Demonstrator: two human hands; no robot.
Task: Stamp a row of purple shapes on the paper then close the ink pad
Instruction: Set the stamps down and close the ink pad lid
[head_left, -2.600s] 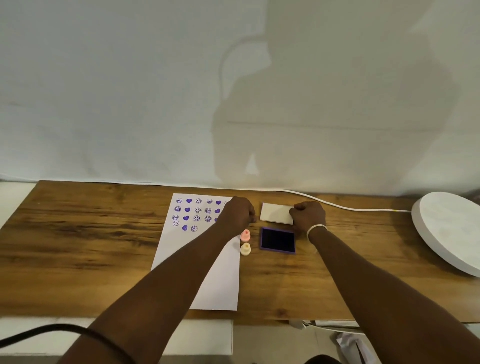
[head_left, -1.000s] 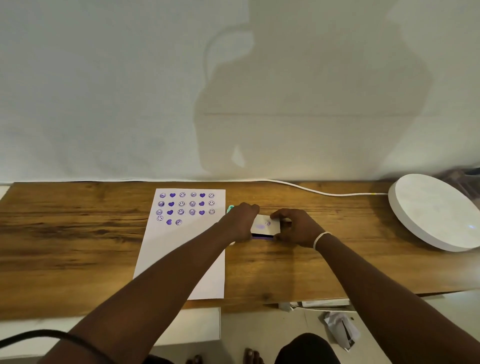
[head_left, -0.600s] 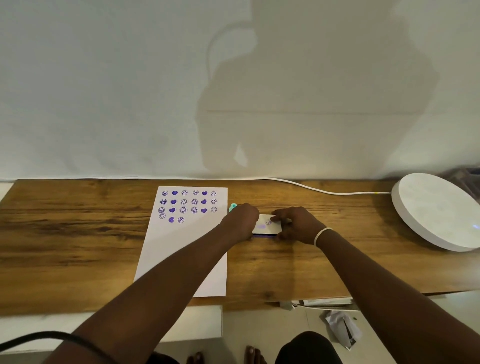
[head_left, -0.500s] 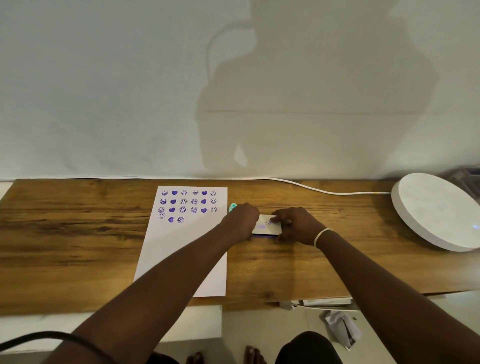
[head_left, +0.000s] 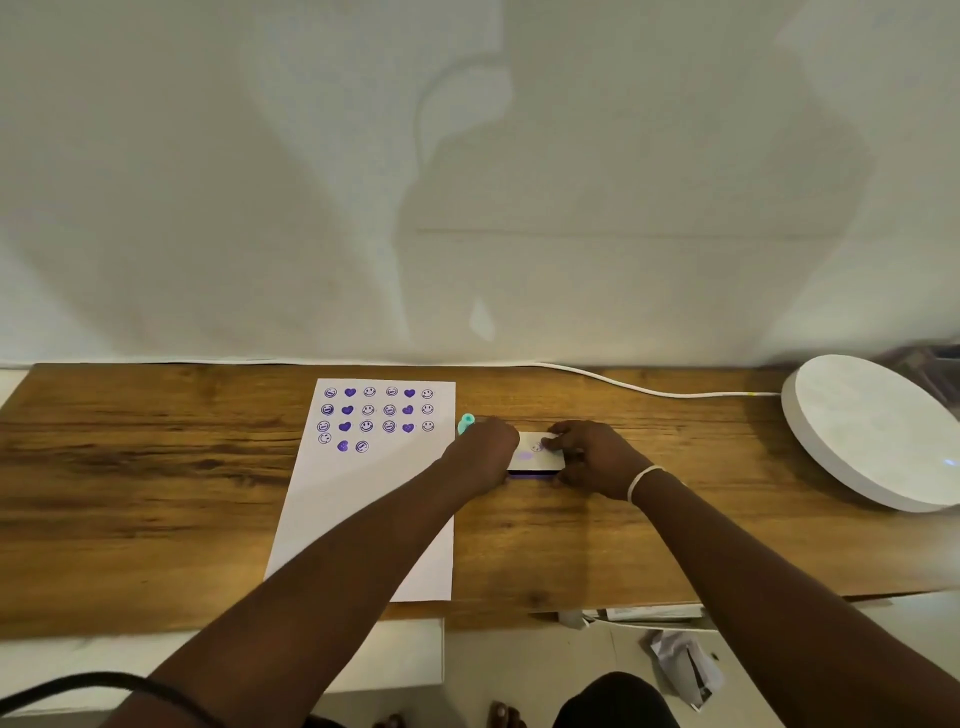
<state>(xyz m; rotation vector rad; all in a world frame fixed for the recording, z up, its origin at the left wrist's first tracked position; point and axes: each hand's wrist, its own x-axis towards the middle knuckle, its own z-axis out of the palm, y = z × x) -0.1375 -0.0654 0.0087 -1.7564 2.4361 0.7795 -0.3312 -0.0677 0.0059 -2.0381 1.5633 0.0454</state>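
Note:
A white sheet of paper (head_left: 363, 499) lies on the wooden table (head_left: 156, 467), with rows of purple hearts and smiley faces stamped near its far end. Just right of it sits the ink pad (head_left: 535, 457), its white lid resting on the purple base. My left hand (head_left: 485, 449) grips the pad's left end and my right hand (head_left: 587, 452) presses on its right end and top. A teal stamp (head_left: 466, 423) peeks out beyond my left hand. The other stamps are hidden under my hands.
A large round white disc (head_left: 872, 431) lies at the table's right end. A white cable (head_left: 649, 389) runs along the back edge to it. Crumpled paper (head_left: 680, 665) lies on the floor below the table's front edge.
The white lid, which lay behind the open purple pad, has been brought onto the pad. Both hands have come together on it and have held still for the last half second.

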